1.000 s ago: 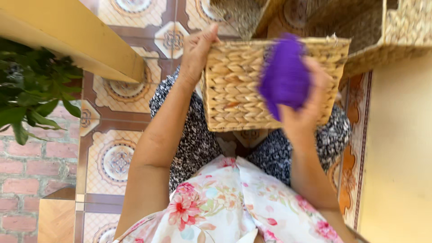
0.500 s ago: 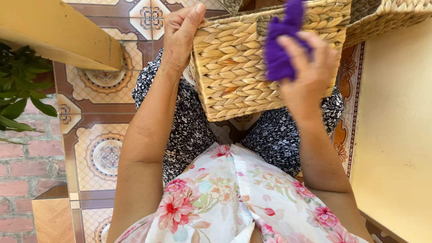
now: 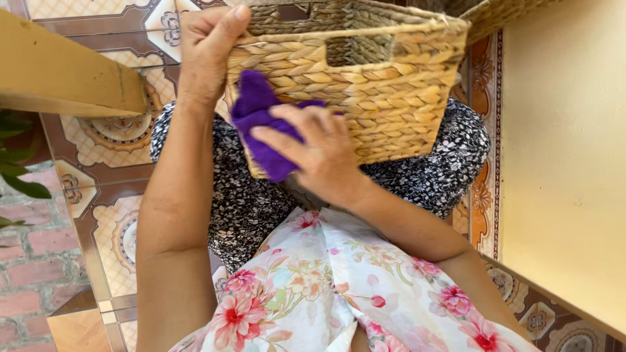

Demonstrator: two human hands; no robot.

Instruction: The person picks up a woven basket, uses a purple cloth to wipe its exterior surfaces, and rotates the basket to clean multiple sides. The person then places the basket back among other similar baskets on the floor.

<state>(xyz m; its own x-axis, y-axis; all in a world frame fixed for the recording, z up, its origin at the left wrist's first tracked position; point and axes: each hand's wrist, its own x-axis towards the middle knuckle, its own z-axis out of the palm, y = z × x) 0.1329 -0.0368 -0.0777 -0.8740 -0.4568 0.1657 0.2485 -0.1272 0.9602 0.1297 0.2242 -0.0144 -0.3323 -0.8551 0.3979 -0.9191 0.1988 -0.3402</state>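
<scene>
Cloth (image 3: 261, 124) moved to basket's (image 3: 378, 85) left wall; both hands' fingers clamped; basket opening tilted away.

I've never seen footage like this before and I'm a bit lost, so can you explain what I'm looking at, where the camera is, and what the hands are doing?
There is no machine here, just a person at work with two bare hands. The camera sits on that person's head and looks straight down, so you see their own arms, a floral top and dark patterned trousers from above.

The left hand grips the rim of a woven straw basket at its corner and steadies it over the lap. The right hand presses a bunched purple cloth against the basket's outer side.

Below is a patterned tile floor. A pale yellow wall runs down the right, green leaves show at the left edge, and part of another woven basket peeks in at the top.
</scene>
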